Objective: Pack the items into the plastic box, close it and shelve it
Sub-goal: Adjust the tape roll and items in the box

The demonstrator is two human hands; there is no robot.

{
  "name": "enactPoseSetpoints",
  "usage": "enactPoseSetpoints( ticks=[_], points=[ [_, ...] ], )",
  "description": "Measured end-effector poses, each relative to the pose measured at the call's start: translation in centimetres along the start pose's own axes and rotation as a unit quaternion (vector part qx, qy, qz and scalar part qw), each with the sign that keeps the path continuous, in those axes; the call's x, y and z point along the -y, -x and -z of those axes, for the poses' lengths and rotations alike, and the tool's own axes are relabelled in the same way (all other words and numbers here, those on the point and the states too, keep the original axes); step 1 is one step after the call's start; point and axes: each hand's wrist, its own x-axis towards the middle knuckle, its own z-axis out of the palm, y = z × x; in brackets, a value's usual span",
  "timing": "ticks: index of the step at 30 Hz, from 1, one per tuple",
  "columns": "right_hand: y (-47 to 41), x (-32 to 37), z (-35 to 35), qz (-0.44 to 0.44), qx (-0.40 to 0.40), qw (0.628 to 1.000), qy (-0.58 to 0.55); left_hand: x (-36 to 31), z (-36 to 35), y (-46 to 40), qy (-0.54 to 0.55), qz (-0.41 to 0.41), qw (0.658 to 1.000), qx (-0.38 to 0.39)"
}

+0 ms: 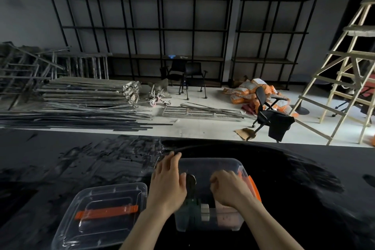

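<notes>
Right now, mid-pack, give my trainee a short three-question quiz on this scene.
1. True or false: the lid is already on the plastic box.
2. On which side of the box does the lid lie? A) its left B) its right C) behind it
3. Fill in: the lid's handle is coloured ____.

Key: 1 false, it lies apart on the black table. 2 A. 3 orange. Both the left hand and the right hand are over the open box.

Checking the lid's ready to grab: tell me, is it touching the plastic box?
Apart. The head view shows dark table between the lid and the plastic box.
</notes>
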Motion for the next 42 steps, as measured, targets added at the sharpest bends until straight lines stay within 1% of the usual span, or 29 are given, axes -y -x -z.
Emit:
enactPoseSetpoints(
  ticks=[1,2,4,6,7,10,14,18,21,22,26,29,30,31,34,36,39,42],
  points=[
    [-0.1,0.3,0.3,-0.011,-0.001,1.000,-0.014,0.2,-0.6,0.0,0.045,0.037,0.998,0.013],
    [-0.3,0.6,0.6,-0.024,0.020,0.998,-0.047,0.3,-1.1,-0.1,0.091,0.069,0.993,0.024],
    [-0.8,0.8,0.8,-0.052,0.106,0.983,-0.138,0.6,-1.7,-0.5,0.140,0.108,0.984,0.026],
    [-0.8,1.0,0.9,-0.075,0.190,0.964,-0.172,0.7,-2.0,-0.8,0.146,0.117,0.982,0.028],
    [-1.0,1.2,0.8,-0.083,0.216,0.957,-0.174,0.7,-2.1,-0.9,0.148,0.118,0.982,0.029],
    [-1.5,1.5,0.3,-0.095,0.256,0.945,-0.181,0.7,-2.2,-1.0,0.147,0.119,0.982,0.024],
    [-1.4,1.5,0.3,-0.105,0.259,0.932,-0.229,0.8,-2.3,-1.0,0.151,0.116,0.982,0.015],
    [-1.3,1.0,0.4,-0.104,0.186,0.926,-0.311,0.8,-2.5,-1.1,0.155,0.113,0.982,0.003],
    [-1.2,1.7,0.6,-0.097,0.181,0.903,-0.378,0.8,-2.6,-1.1,0.158,0.108,0.981,-0.003],
    [-1.3,2.1,0.5,-0.095,0.184,0.898,-0.387,0.9,-2.6,-1.1,0.158,0.107,0.982,-0.002],
    [-1.3,3.1,0.1,-0.112,0.172,0.903,-0.378,0.9,-2.6,-1.1,0.152,0.106,0.983,-0.005],
    [-1.5,3.1,0.1,-0.144,0.123,0.901,-0.390,0.9,-2.6,-1.1,0.150,0.108,0.983,-0.006],
    [-1.6,3.0,0.0,-0.160,0.118,0.899,-0.391,0.9,-2.6,-1.1,0.149,0.109,0.983,-0.005],
    [-1.6,3.1,0.0,-0.174,0.131,0.889,-0.403,0.9,-2.5,-1.1,0.149,0.110,0.983,-0.002],
    [-1.3,4.3,0.2,-0.191,0.179,0.825,-0.501,1.0,-2.5,-1.0,0.155,0.113,0.981,0.005],
    [-1.0,4.9,0.5,-0.191,0.188,0.809,-0.523,1.1,-2.5,-1.1,0.159,0.115,0.981,0.006],
    [-0.5,5.1,0.7,-0.191,0.190,0.815,-0.513,1.0,-2.7,-1.0,0.162,0.115,0.980,0.006],
    [-0.8,4.6,0.5,-0.195,0.177,0.837,-0.479,1.1,-2.7,-1.0,0.161,0.111,0.981,0.005]
  ],
)
